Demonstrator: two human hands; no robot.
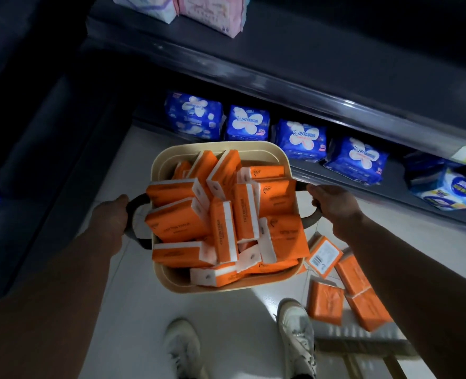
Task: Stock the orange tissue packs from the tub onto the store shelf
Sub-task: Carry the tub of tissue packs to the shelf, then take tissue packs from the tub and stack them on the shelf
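Note:
A cream plastic tub [266, 153] hangs above the floor, filled with several orange tissue packs [179, 220] lying jumbled at all angles. My left hand [111, 214] is shut on the tub's dark left handle [134, 222]. My right hand [333, 203] grips the dark right handle [308, 222]. Several more orange packs [327, 302] lie loose on the floor at the lower right, beside the tub. The dark store shelf [253, 61] runs across the upper part of the view, in front of me.
Blue wrapped packs [246, 123] line the lowest shelf behind the tub. Pink and white packs [212, 12] sit on the upper shelf at top left. My two white shoes [294, 332] stand on the pale tiled floor below the tub. A wooden object [363, 348] lies at the lower right.

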